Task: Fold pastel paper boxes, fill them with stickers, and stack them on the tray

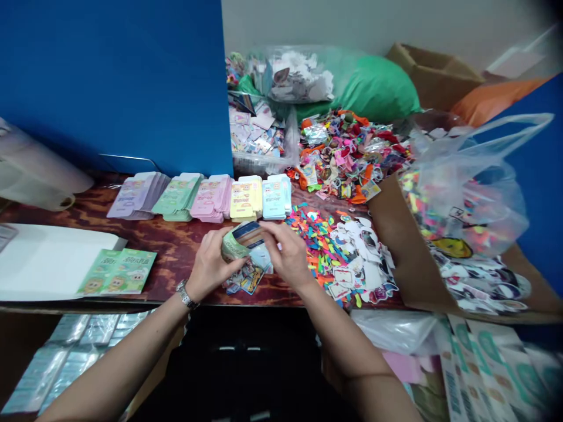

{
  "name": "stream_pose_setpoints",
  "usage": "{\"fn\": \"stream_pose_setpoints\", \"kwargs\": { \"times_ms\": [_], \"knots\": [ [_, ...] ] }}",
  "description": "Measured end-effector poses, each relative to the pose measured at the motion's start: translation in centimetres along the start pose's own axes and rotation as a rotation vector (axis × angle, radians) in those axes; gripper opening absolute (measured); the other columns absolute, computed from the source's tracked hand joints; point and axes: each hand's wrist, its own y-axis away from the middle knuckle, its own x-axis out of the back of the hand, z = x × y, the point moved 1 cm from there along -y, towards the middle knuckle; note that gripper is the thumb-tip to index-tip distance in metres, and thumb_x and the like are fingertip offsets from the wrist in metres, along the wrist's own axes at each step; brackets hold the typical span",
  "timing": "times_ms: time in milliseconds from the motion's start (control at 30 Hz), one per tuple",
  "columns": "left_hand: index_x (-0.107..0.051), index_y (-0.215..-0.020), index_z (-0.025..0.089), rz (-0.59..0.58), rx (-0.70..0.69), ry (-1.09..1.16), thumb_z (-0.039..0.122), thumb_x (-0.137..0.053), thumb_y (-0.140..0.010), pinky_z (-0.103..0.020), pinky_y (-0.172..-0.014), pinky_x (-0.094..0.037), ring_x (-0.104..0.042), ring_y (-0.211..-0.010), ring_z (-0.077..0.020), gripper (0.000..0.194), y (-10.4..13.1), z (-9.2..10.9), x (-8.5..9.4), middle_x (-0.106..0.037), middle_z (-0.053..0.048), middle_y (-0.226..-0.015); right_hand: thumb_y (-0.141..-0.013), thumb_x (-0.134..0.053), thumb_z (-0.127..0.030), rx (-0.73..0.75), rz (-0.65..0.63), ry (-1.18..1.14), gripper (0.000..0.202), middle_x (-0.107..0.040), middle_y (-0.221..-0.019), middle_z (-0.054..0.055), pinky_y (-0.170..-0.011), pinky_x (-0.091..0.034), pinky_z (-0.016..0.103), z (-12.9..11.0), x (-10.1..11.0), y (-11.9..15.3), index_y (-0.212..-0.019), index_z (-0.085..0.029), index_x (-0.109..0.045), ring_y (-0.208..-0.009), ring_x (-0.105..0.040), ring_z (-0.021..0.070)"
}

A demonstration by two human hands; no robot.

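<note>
My left hand (212, 262), with a watch on the wrist, holds a small green packet (233, 246) at the middle of the table. The fingers of my right hand (288, 253) pinch a dark card (247, 233) at the packet's upper edge. Beneath my hands lie several colourful stickers (250, 278). Behind them stands a row of card stacks: purple (134, 193), green (179, 195), pink (212, 196), yellow (244, 198) and light blue (276, 196).
Two green packets (127, 271) lie beside a white stack (48, 258) at left. Small coloured pieces (310, 234) and white stickers (363, 252) are heaped at right, near an open cardboard box (396, 234) with a plastic bag (479, 205). Mixed trinkets (343, 152) lie behind.
</note>
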Motion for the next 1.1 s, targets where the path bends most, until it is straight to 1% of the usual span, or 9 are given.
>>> {"fn": "stream_pose_setpoints", "kwargs": {
  "times_ms": [233, 467, 600, 700, 767, 867, 933, 1000, 1100],
  "knots": [
    [-0.049, -0.127, 0.014, -0.034, -0.017, -0.012, 0.049, -0.067, -0.080, -0.042, -0.089, -0.050, -0.060, -0.100, -0.0295, 0.061, 0.7, 0.2, -1.6, -0.062, -0.013, -0.110, -0.099, -0.047, -0.028, 0.011, -0.161, 0.268, 0.033, -0.069, -0.107, 0.007, -0.094, -0.051, 0.035, 0.3, -0.4, 1.0, -0.125, -0.023, -0.065, -0.102, -0.060, 0.0202],
    [-0.041, -0.138, 0.015, 0.014, -0.146, -0.058, 0.041, -0.068, -0.080, -0.044, -0.094, -0.048, -0.058, -0.109, -0.0310, 0.069, -0.3, 1.5, -1.7, -0.060, -0.016, -0.121, -0.099, -0.050, -0.028, -0.179, 0.006, -0.021, 0.026, -0.071, -0.102, 0.003, -0.083, -0.053, 0.028, 1.2, 1.1, 1.7, -0.118, -0.023, -0.066, -0.090, -0.064, 0.0147],
    [-0.039, -0.140, 0.014, 0.009, -0.167, -0.064, 0.038, -0.066, -0.081, -0.042, -0.094, -0.048, -0.058, -0.108, -0.0296, 0.069, -0.7, 1.6, -1.9, -0.060, -0.016, -0.121, -0.096, -0.052, -0.024, -0.081, -0.102, 0.189, 0.025, -0.072, -0.100, 0.005, -0.088, -0.050, 0.035, 0.7, 0.3, 1.9, -0.113, -0.026, -0.071, -0.094, -0.061, 0.0194],
    [-0.039, -0.141, 0.014, -0.012, -0.166, -0.061, 0.040, -0.066, -0.081, -0.044, -0.093, -0.048, -0.058, -0.107, -0.0310, 0.070, -0.7, 1.5, -2.0, -0.060, -0.016, -0.118, -0.096, -0.051, -0.022, 0.008, -0.169, 0.252, 0.029, -0.068, -0.109, 0.006, -0.091, -0.050, 0.035, 0.8, 0.6, 2.5, -0.117, -0.027, -0.070, -0.102, -0.059, 0.0194],
    [-0.039, -0.142, 0.016, -0.039, -0.146, -0.056, 0.043, -0.067, -0.081, -0.044, -0.093, -0.048, -0.058, -0.108, -0.0321, 0.073, -0.7, 1.3, -1.9, -0.060, -0.016, -0.120, -0.098, -0.048, -0.023, -0.008, -0.168, 0.237, 0.031, -0.066, -0.113, 0.006, -0.092, -0.050, 0.032, 1.7, 2.3, 3.6, -0.123, -0.025, -0.066, -0.106, -0.060, 0.0175],
    [-0.038, -0.143, 0.018, -0.057, -0.113, -0.043, 0.049, -0.067, -0.080, -0.047, -0.093, -0.049, -0.057, -0.108, -0.0329, 0.075, -0.6, 0.9, -1.8, -0.059, -0.016, -0.121, -0.100, -0.046, -0.028, -0.188, -0.152, 0.403, 0.032, -0.067, -0.108, 0.008, -0.091, -0.050, 0.031, 4.1, 7.2, 6.4, -0.125, -0.022, -0.064, -0.101, -0.061, 0.0183],
    [-0.039, -0.143, 0.018, -0.067, -0.123, -0.027, 0.054, -0.065, -0.080, -0.049, -0.091, -0.050, -0.058, -0.105, -0.0333, 0.077, -0.6, 0.6, -1.9, -0.059, -0.015, -0.119, -0.097, -0.052, -0.034, -0.381, -0.224, 0.605, 0.033, -0.066, -0.108, 0.009, -0.087, -0.050, 0.032, 5.8, 10.9, 8.6, -0.126, -0.022, -0.064, -0.099, -0.062, 0.0211],
    [-0.039, -0.144, 0.018, -0.090, -0.144, -0.005, 0.055, -0.065, -0.081, -0.049, -0.090, -0.051, -0.059, -0.104, -0.0339, 0.077, -0.5, 0.6, -2.2, -0.060, -0.016, -0.117, -0.091, -0.061, -0.039, -0.555, -0.381, 0.768, 0.040, -0.064, -0.113, 0.011, -0.082, -0.051, 0.033, 7.2, 13.9, 10.5, -0.129, -0.024, -0.062, -0.102, -0.060, 0.0249],
    [-0.037, -0.146, 0.021, -0.116, -0.166, 0.033, 0.051, -0.066, -0.082, -0.049, -0.094, -0.050, -0.058, -0.108, -0.0346, 0.077, -0.6, 0.9, -2.9, -0.060, -0.016, -0.122, -0.087, -0.066, -0.039, -0.682, -0.522, 0.867, 0.042, -0.061, -0.119, 0.011, -0.082, -0.049, 0.033, 8.8, 15.8, 12.3, -0.127, -0.025, -0.062, -0.108, -0.057, 0.0269]
  ]
}}
